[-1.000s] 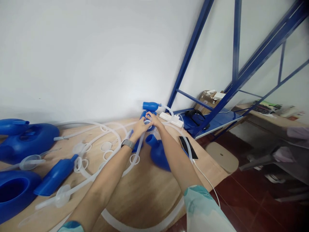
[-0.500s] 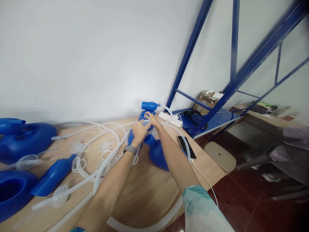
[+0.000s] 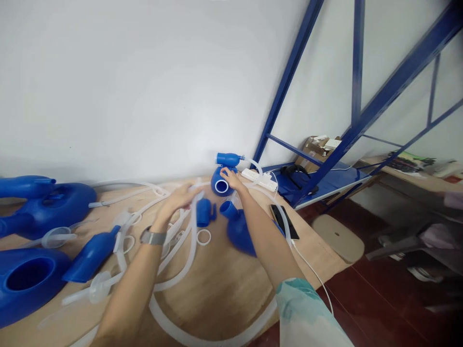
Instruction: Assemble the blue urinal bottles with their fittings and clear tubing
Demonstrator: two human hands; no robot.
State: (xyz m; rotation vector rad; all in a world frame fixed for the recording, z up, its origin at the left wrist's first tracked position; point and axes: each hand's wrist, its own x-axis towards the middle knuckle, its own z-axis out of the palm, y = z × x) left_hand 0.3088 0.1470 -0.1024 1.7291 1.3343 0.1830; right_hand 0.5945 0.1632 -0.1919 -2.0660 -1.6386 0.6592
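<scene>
Head view: the blue bottle (image 3: 218, 173), a white ring (image 3: 216, 186) around its mouth, sits on the bench (image 3: 217, 274).
Right hand (image 3: 232, 179): touching the bottle beside its mouth; cannot tell whether it grips.
Left hand (image 3: 183, 195): blurred, left of the bottle, apart from the right hand, near white tubing (image 3: 194, 217); cannot tell whether it holds anything.
Blue cylinder (image 3: 203, 213): nearer the wearer than the bottle, slightly left.
Loose ring (image 3: 204, 231): on the bench, nearer the wearer than the bottle.
Spouted container (image 3: 240, 231): nearer than the bottle, partly behind the right forearm.
Power strip (image 3: 266, 181): right of the bottle.
Phone (image 3: 284, 220): right and nearer than the bottle.
</scene>
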